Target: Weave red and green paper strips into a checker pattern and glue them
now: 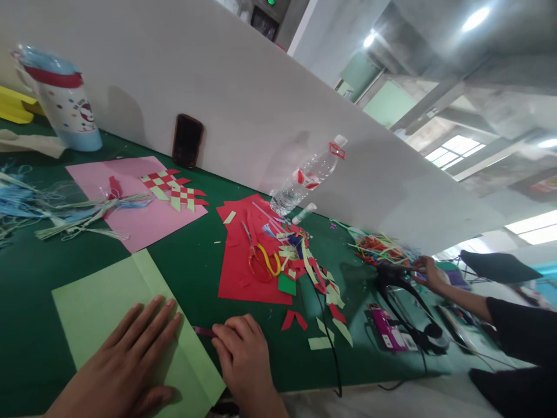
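My left hand (130, 354) lies flat, fingers spread, on a light green paper sheet (96, 307) that has a fold line down it, on the green table (191, 273). My right hand (241, 351) is curled at the sheet's right edge, its fingers closed on a small dark pink object (203, 331); what the object is cannot be told.
A red sheet (237, 267) carries yellow-handled scissors (263, 258) and paper scraps. A pink sheet (143, 215) holds a red-green woven piece (174, 188). Behind stand a tilted water bottle (304, 180), a phone (187, 140) against the white partition and a cup (65, 101). Another person's hand (429, 270) works at right.
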Demonstrator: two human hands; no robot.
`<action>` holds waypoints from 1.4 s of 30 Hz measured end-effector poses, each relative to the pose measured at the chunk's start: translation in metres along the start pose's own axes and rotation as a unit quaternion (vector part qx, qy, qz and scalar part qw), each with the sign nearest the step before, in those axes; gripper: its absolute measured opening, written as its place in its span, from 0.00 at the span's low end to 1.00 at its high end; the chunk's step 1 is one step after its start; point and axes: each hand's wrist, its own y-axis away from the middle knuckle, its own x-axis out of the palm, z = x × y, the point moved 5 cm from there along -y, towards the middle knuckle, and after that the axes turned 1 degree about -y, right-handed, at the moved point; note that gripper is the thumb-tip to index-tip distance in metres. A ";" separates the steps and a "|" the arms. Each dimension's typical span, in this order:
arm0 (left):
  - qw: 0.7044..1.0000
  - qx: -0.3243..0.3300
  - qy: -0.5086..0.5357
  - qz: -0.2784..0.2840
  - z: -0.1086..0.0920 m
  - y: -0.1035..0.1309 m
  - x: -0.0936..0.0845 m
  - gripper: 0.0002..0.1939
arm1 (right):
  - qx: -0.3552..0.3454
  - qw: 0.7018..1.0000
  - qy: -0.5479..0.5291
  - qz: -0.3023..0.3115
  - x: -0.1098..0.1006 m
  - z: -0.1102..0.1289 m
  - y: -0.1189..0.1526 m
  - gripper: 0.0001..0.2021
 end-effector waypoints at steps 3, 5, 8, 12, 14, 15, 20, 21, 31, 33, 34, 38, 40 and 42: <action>1.000 -0.003 -0.001 0.001 0.000 0.000 -0.001 0.57 | -0.005 1.000 0.005 -0.004 0.001 0.001 -0.002 0.07; 1.000 -0.002 -0.007 0.004 0.001 0.000 -0.001 0.58 | -0.003 1.000 0.010 -0.004 0.001 0.000 -0.003 0.07; 1.000 0.013 -0.020 0.009 0.001 0.002 0.001 0.57 | 0.001 1.000 0.011 -0.004 0.000 -0.001 -0.003 0.07; 1.000 0.006 -0.017 -0.002 0.000 0.001 0.000 0.55 | 0.000 1.000 0.005 -0.004 0.000 0.001 -0.005 0.08; 1.000 0.000 -0.011 -0.012 -0.001 -0.001 -0.003 0.55 | -0.002 1.000 0.001 -0.011 0.001 0.003 -0.007 0.08; 1.000 -0.002 -0.008 -0.016 0.000 -0.002 -0.004 0.55 | -0.002 1.000 0.000 -0.014 0.001 0.004 -0.007 0.08; 1.000 0.002 -0.024 -0.011 0.014 -0.007 -0.007 0.40 | -0.004 1.000 0.000 -0.008 0.001 0.004 -0.009 0.07; 0.999 0.006 -0.035 0.008 0.018 -0.009 -0.006 0.34 | -0.003 1.000 0.001 -0.008 0.001 0.004 -0.009 0.07; 0.998 -0.052 0.013 0.014 0.045 -0.014 0.004 0.34 | 0.003 1.000 0.000 -0.006 0.002 0.003 -0.008 0.07; 0.999 -0.039 0.011 -0.009 0.045 -0.011 0.004 0.39 | 0.003 1.000 -0.003 -0.006 0.002 0.002 -0.008 0.07; 0.999 -0.032 0.008 -0.015 0.045 -0.010 0.004 0.41 | 0.003 1.000 -0.003 -0.006 0.002 0.002 -0.007 0.08; 1.000 -0.008 -0.012 -0.010 0.043 -0.009 0.002 0.41 | 0.008 1.000 0.002 -0.005 0.003 0.002 -0.007 0.07; 1.000 -0.012 -0.008 -0.014 0.042 -0.010 0.000 0.41 | 0.007 1.000 0.006 -0.004 0.003 0.003 -0.009 0.07; 0.999 -0.026 0.005 -0.026 0.042 -0.011 -0.002 0.41 | 0.001 1.000 0.008 -0.008 0.004 0.005 -0.010 0.07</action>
